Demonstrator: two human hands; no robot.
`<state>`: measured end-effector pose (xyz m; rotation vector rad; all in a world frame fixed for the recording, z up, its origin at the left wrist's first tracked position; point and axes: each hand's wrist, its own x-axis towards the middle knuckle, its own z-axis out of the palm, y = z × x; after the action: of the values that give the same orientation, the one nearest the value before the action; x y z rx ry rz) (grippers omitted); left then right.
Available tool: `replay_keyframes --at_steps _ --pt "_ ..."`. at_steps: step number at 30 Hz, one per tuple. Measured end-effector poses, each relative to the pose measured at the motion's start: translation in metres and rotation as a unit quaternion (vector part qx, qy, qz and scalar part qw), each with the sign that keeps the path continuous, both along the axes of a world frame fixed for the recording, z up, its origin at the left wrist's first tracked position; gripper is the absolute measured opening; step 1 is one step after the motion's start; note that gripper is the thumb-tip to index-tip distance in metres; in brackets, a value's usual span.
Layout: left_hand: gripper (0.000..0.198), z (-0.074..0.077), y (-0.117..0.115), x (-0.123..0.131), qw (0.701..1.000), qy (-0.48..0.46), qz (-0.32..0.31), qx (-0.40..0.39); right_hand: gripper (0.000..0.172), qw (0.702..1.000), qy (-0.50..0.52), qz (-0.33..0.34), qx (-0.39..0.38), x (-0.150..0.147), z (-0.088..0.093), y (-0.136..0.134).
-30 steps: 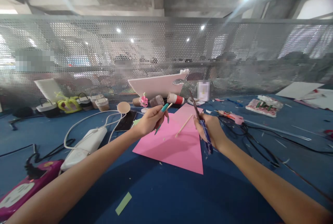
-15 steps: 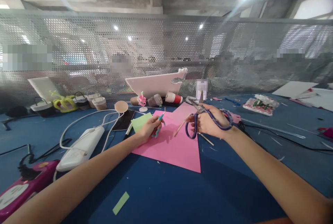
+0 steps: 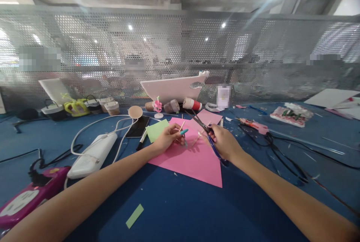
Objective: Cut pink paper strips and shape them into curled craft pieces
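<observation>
My left hand (image 3: 170, 137), with turquoise nails, is closed in a pinch on a thin pale stick (image 3: 182, 126) whose tip points up. It is over a sheet of pink paper (image 3: 194, 167). My right hand (image 3: 225, 142) grips a pair of scissors (image 3: 206, 128) with dark blue-purple handles. The blades point up and left, slightly apart, over the paper's upper part. A blurred, thin light strip shows between the two hands; whether a hand holds it I cannot tell. Green paper (image 3: 155, 129) lies beside my left hand.
Left of the papers are a marker (image 3: 141, 139), a phone (image 3: 137, 127), a white power bank (image 3: 94, 155) with cables and a magenta power strip (image 3: 33, 197). Paper cups (image 3: 192, 104) and white foam board (image 3: 171, 88) stand behind. A glue gun (image 3: 254, 125) with its cord lies right.
My right hand has turned the scissors from hanging loosely on its fingers to a grip with blades pointing up-left, closer to my left hand. The view has shifted slightly left.
</observation>
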<state>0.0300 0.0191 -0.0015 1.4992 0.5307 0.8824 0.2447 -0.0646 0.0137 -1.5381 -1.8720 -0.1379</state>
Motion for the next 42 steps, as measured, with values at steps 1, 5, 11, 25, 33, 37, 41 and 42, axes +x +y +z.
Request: replay_keyframes --at_steps 1,5,11,25,33,37,41,42 --pt "0.040 0.000 -0.001 0.000 1.000 -0.005 -0.007 -0.002 0.033 1.000 -0.020 -0.002 0.004 -0.002 -0.003 0.001" --pt "0.041 0.002 -0.006 0.001 1.000 -0.012 -0.016 -0.009 0.032 0.998 -0.045 0.008 0.039 -0.005 -0.015 0.008" --pt "0.040 -0.001 -0.001 0.000 1.000 -0.022 -0.017 -0.011 0.030 0.997 0.000 0.046 0.070 -0.005 -0.018 0.012" --pt "0.032 0.001 -0.006 0.001 1.000 -0.001 -0.021 0.015 0.030 0.996 -0.059 0.058 0.037 -0.002 -0.013 -0.004" --pt "0.035 0.006 -0.012 0.003 0.999 0.010 -0.031 0.004 0.035 0.994 -0.079 0.057 0.056 -0.002 -0.014 -0.007" --pt "0.035 0.005 -0.012 0.004 1.000 0.012 -0.029 -0.001 0.036 0.993 -0.090 0.052 0.053 -0.002 -0.013 -0.007" --pt "0.034 0.003 -0.011 0.004 1.000 0.009 -0.025 0.007 0.034 0.992 -0.097 0.062 0.054 -0.001 -0.013 -0.006" --pt "0.034 0.003 -0.010 0.004 1.000 0.008 -0.024 0.012 0.033 0.991 -0.099 0.066 0.054 -0.001 -0.014 -0.006"
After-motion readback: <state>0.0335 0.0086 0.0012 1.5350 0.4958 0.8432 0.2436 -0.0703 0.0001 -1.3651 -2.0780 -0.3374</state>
